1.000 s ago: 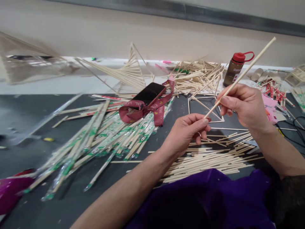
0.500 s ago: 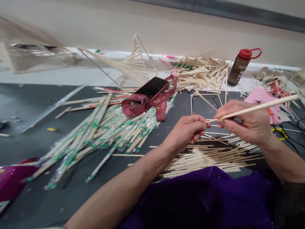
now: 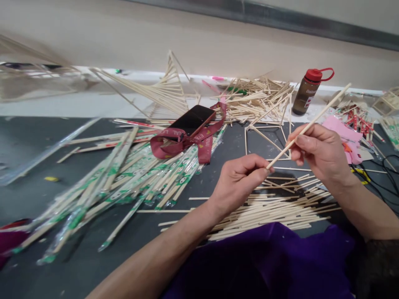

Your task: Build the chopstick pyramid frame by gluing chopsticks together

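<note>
Stick (image 3: 324, 110) tilts up again: half a second ago it lies nearly level, pointing right; now its free tip points up-right and ends just right of the brown bottle (image 3: 307, 93). A second ago it is steeper. So I am rocking it between my hands, and neither pinch has let go.

My left hand (image 3: 238, 180) is closed to a fingertip pinch on the stick's near end. My right hand (image 3: 318, 151) pinches it higher up, thumb against forefinger, other fingers curled loosely. The stick is in the air, clear of the dark table (image 3: 37, 195), above the loose sticks (image 3: 280, 207) and beside the flat stick triangle (image 3: 268, 141). Nothing on the table looks moved; the small shifts are only the camera.

Hard to tell:
- The near end is buried in my left fingertips, so I cannot see its shape.
- My right fingers cover a stretch of the stick.
- The stick frame at far left is blurred, and the bottle label is unreadable.
- The red and pink clutter at right runs off the edge.
- The purple cloth (image 3: 264, 261) hides the table's near edge.

The wrapped chopsticks (image 3: 134, 182), phone (image 3: 191, 119) and red lanyard (image 3: 187, 143) lie well left, untouched.
</note>
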`<state>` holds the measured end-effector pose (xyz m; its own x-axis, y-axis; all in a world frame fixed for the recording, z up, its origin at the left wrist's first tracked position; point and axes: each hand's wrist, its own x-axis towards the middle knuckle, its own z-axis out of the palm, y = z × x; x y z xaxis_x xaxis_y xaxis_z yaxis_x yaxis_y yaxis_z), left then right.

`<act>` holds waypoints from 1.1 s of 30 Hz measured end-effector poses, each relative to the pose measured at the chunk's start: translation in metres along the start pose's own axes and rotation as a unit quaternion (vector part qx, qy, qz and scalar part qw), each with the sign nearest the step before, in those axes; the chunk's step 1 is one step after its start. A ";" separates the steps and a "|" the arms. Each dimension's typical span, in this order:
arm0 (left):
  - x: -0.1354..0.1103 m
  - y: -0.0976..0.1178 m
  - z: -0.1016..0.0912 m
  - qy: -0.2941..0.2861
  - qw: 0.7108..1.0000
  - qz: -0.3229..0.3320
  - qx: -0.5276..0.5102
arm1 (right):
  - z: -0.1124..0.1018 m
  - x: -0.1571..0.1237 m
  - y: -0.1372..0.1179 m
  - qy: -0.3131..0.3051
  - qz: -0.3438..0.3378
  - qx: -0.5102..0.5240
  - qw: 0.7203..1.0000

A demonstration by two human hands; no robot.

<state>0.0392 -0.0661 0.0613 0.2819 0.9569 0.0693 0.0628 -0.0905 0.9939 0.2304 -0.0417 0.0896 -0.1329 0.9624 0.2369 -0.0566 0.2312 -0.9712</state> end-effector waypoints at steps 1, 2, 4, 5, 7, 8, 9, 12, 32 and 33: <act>0.000 0.001 0.000 0.001 1.000 -0.002 -0.012 | 0.000 0.000 -0.003 0.005 -0.001 -0.011 1.000; 0.001 0.000 0.000 0.001 1.000 -0.009 -0.027 | -0.001 0.001 -0.007 0.013 -0.006 -0.025 1.000; 0.001 -0.003 0.001 0.002 0.998 -0.036 -0.060 | -0.009 0.004 -0.017 0.047 -0.035 -0.040 0.997; 0.001 -0.006 0.002 -0.001 0.996 -0.054 -0.072 | -0.017 0.008 -0.023 0.076 -0.060 -0.037 0.995; 0.001 -0.012 0.005 -0.023 0.992 -0.094 -0.085 | -0.036 0.019 -0.030 0.150 -0.132 -0.022 0.980; 0.001 -0.015 0.008 -0.044 0.989 -0.115 -0.086 | -0.047 0.026 -0.030 0.188 -0.162 -0.023 0.968; 0.000 -0.017 0.010 -0.067 0.985 -0.133 -0.084 | -0.057 0.034 -0.026 0.223 -0.183 -0.049 0.956; -0.003 -0.020 0.017 -0.131 0.979 -0.146 -0.049 | -0.080 0.060 0.004 0.257 -0.129 -0.118 0.950; -0.004 -0.048 0.021 -0.158 0.972 0.107 0.134 | -0.067 0.119 0.100 0.108 -0.026 -0.249 0.962; -0.004 -0.049 0.022 -0.157 0.972 0.109 0.140 | -0.067 0.119 0.101 0.108 -0.032 -0.251 0.961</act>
<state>0.0558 -0.0717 0.0109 0.5931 0.7795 0.2016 0.2153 -0.3948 0.8932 0.2749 0.1053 0.0183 0.0672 0.9386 0.3384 0.4339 0.2779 -0.8570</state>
